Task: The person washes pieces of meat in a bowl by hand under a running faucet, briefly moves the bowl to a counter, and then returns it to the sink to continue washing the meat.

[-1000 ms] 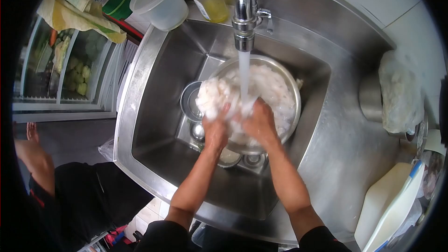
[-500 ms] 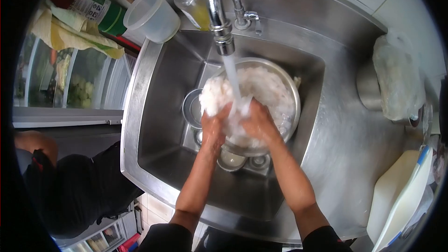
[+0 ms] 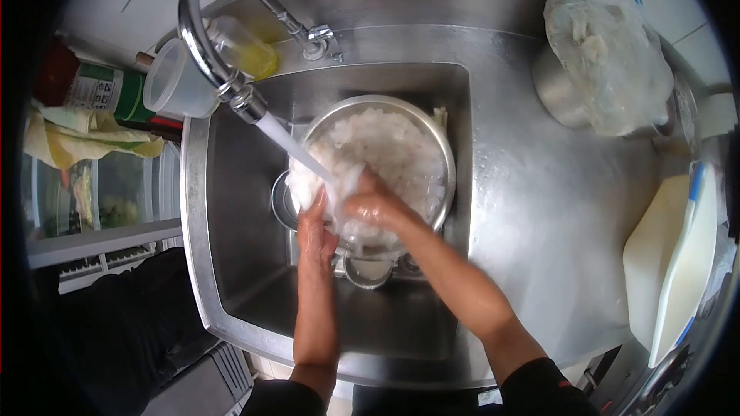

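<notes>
Water runs from the curved faucet (image 3: 245, 102) onto a pale, wet mass (image 3: 307, 177) at the left side of a round metal bowl (image 3: 449, 166) in the sink. My left hand (image 3: 314, 233) grips this whitish food from below, fingers partly hidden under it. My right hand (image 3: 371, 204) is closed around more of the pale pieces, just right of the water stream, its fingertips hidden. More whitish pieces (image 3: 401, 150) fill the bowl in cloudy water; what they are I cannot make out.
Small metal bowls (image 3: 368, 271) lie under the big bowl. A clear tub (image 3: 177, 85) and soap bottle (image 3: 250, 54) stand at the back left. A plastic bag (image 3: 609, 69) over a metal pot and white boards (image 3: 678, 270) are at right. A person's dark clothing (image 3: 131, 331) shows lower left.
The view has swung, so the sink sits further left and the faucet's full curve shows. My right hand has turned, its forearm now more slanted. Both hands remain at the pale mass.
</notes>
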{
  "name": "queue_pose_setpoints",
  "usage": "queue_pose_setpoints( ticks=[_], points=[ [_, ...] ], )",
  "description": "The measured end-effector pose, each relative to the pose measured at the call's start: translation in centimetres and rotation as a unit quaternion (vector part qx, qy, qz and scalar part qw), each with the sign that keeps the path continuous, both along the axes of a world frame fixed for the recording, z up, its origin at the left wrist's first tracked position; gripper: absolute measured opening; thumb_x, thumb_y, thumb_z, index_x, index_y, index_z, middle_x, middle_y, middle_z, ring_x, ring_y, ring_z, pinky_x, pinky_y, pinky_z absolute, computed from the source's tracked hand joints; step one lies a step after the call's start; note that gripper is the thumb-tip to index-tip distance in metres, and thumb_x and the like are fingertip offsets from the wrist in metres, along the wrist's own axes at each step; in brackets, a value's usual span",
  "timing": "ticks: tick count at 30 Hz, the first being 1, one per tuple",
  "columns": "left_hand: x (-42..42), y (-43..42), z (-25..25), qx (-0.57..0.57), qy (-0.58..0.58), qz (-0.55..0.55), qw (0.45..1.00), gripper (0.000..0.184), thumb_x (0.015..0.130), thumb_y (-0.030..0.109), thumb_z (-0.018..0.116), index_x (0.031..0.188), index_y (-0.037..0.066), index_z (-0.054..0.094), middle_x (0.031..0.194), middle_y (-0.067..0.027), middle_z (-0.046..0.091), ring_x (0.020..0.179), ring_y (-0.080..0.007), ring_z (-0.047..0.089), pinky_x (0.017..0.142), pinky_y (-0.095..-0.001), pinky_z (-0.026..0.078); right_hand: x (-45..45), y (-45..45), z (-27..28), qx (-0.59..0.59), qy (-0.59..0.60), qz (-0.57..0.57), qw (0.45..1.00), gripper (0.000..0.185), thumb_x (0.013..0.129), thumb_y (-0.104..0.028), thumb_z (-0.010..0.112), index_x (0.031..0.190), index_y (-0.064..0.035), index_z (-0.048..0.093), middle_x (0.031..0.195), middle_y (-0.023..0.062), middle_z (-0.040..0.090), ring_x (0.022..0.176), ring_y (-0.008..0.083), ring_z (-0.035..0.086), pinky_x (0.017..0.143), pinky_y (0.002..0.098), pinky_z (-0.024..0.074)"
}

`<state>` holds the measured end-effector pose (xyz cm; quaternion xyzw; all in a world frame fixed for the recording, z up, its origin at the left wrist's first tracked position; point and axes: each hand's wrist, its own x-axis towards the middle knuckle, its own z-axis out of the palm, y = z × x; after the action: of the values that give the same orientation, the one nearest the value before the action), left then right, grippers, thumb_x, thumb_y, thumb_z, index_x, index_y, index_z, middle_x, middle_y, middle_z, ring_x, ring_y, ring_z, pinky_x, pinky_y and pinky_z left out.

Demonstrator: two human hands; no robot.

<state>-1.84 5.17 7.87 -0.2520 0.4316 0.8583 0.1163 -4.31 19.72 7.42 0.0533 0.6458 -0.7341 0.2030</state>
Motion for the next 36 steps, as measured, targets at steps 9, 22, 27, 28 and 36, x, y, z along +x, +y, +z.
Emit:
queue_pose_setpoints(
  ticks=[9, 22, 27, 28, 36],
  points=[
    [0.3, -0.1, 0.5, -0.029, 0.002, -0.024, 0.999, 0.058, 0.087, 0.022, 0.068, 0.136, 0.001, 0.046, 0.128, -0.0105, 0.058, 0.116, -0.0263, 0.057, 0.100, -0.0399, 0.045, 0.2, -0.2, 4.3, 0.216, -0.011, 0.034, 0.976, 0.062, 0.067, -0.012, 0.070, 0.121, -0.0002, 0.041, 0.107, 0.0272, 0.062, 0.104, 0.0434, 0.061, 0.088, 0.0455, 0.0500],
    [-2.1, 0.3, 0.4, -0.016, 0.010, -0.061, 0.998, 0.048, 0.092, 0.035, 0.062, 0.128, 0.005, 0.054, 0.117, -0.0103, 0.062, 0.108, -0.0240, 0.060, 0.094, -0.0371, 0.049, 1.9, -3.2, 2.1, 0.278, 0.281, -0.100, 0.913, 0.064, 0.062, -0.009, 0.068, 0.122, 0.0050, 0.049, 0.110, 0.0242, 0.057, 0.098, 0.0407, 0.056, 0.086, 0.0481, 0.0467],
    [-5.4, -1.8, -3.1, 0.193, 0.142, -0.240, 0.941, 0.043, 0.089, 0.035, 0.059, 0.122, 0.008, 0.056, 0.111, -0.0117, 0.062, 0.101, -0.0277, 0.061, 0.090, -0.0394, 0.050, 2.8, -2.7, 4.4, 0.332, 0.268, -0.063, 0.902, 0.071, 0.060, -0.019, 0.074, 0.123, 0.0040, 0.050, 0.120, 0.0220, 0.051, 0.114, 0.0411, 0.046, 0.101, 0.0478, 0.0374],
    [-5.3, -2.0, -2.9, 0.183, 0.108, -0.229, 0.950, 0.043, 0.089, 0.035, 0.058, 0.122, 0.007, 0.055, 0.112, -0.0116, 0.063, 0.101, -0.0277, 0.061, 0.089, -0.0394, 0.051, 2.8, -3.5, 4.0, 0.336, 0.273, -0.084, 0.897, 0.070, 0.062, -0.019, 0.073, 0.124, 0.0045, 0.050, 0.121, 0.0219, 0.050, 0.116, 0.0411, 0.045, 0.102, 0.0477, 0.0369],
    [-6.3, -1.2, -5.4, -0.076, 0.231, -0.186, 0.952, 0.043, 0.092, 0.037, 0.051, 0.123, 0.007, 0.054, 0.114, -0.0123, 0.063, 0.101, -0.0281, 0.062, 0.087, -0.0391, 0.052, 7.3, -3.2, 4.3, 0.368, 0.242, -0.159, 0.883, 0.068, 0.071, -0.018, 0.071, 0.131, 0.0035, 0.049, 0.137, 0.0225, 0.044, 0.127, 0.0395, 0.041, 0.105, 0.0471, 0.0353]
  ],
)
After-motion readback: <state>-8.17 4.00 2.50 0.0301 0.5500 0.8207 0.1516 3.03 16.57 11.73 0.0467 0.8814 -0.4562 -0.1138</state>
